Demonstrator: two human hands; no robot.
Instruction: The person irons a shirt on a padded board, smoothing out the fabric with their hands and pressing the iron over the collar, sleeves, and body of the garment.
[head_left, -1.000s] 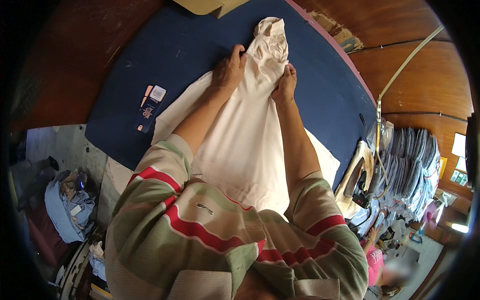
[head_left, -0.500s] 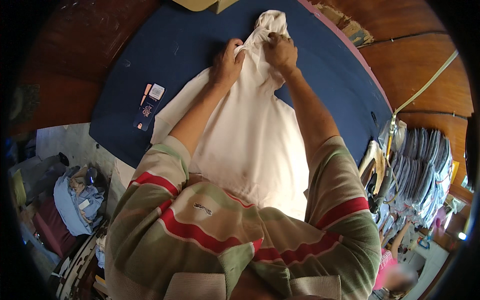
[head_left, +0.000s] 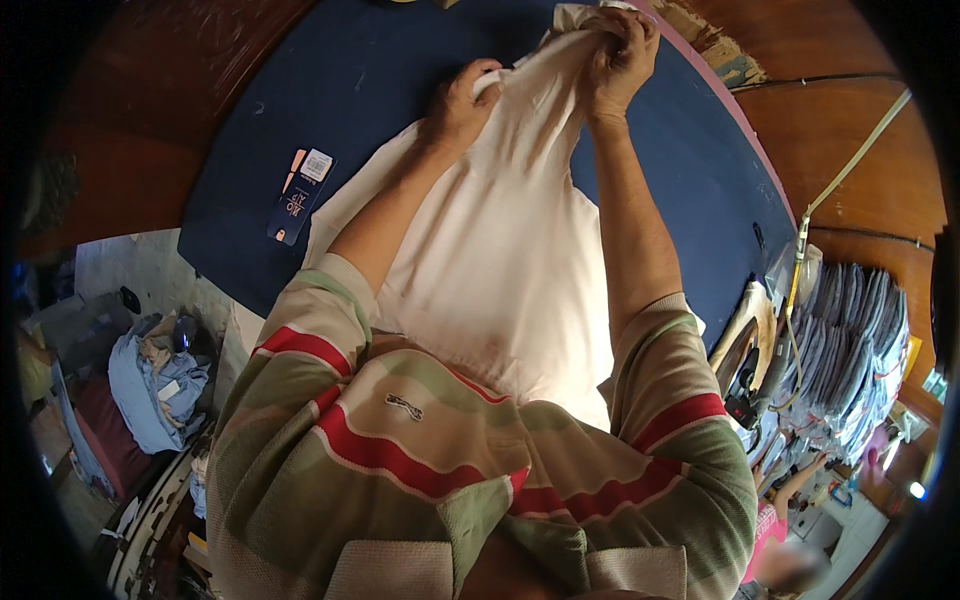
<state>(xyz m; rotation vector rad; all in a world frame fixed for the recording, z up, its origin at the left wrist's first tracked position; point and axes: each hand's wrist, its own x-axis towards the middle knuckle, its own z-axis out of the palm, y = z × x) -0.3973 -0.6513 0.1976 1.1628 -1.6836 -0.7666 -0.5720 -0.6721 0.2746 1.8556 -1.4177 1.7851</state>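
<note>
A cream-white garment (head_left: 490, 240) is spread over the dark blue table cover (head_left: 330, 80), its near end reaching my body. At its far end my left hand (head_left: 468, 105) pinches one edge of the cloth between thumb and fingers. Farther right, my right hand (head_left: 622, 65) grips the bunched top of the garment close to the table's far right edge. Folds run through the cloth between both hands. Just what part of the garment is bunched there, I cannot tell.
Left of the garment lie a dark blue tag (head_left: 292, 205) and a small white label. At right hang many folded grey-blue garments (head_left: 850, 330), beside a yellowish hose (head_left: 800, 240). A blue garment (head_left: 150, 390) lies at lower left. Another person (head_left: 775, 540) is at lower right.
My right hand has moved right and farther away, drawing the bunched end of the garment with it. My left hand keeps its hold, shifted only slightly.
</note>
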